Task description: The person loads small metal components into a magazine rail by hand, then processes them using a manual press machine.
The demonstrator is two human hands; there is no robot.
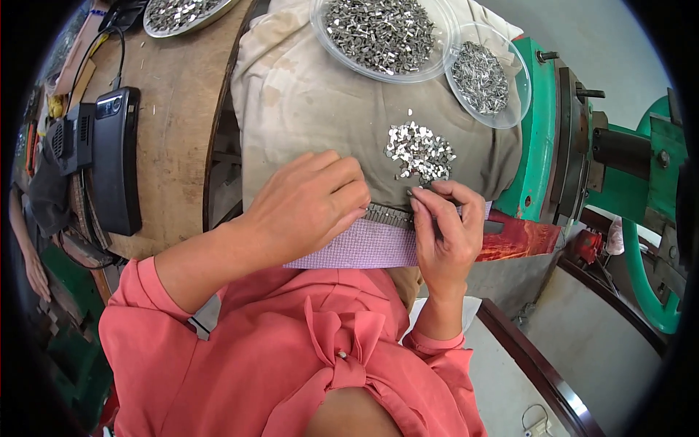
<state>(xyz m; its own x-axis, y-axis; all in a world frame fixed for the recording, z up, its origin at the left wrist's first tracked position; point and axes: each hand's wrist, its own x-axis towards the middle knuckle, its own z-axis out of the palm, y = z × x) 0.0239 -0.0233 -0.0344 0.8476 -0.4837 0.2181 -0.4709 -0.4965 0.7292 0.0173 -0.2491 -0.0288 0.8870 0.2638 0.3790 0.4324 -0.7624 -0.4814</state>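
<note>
A dark slotted metal strip lies on a purple woven cloth in front of me. My left hand is closed at the strip's left part, thumb and fingers pressed together; what sits between the fingertips is hidden. With thumb and forefinger, my right hand pinches a small metal piece just above the strip. Right beyond it lies a loose heap of small shiny metal pieces on a beige cloth. Small bits sit in a row along the strip.
Two round clear tubs of small metal parts, a large one and a smaller one, stand at the back. Green machinery borders the right. A wooden table on the left bears a black device and another dish.
</note>
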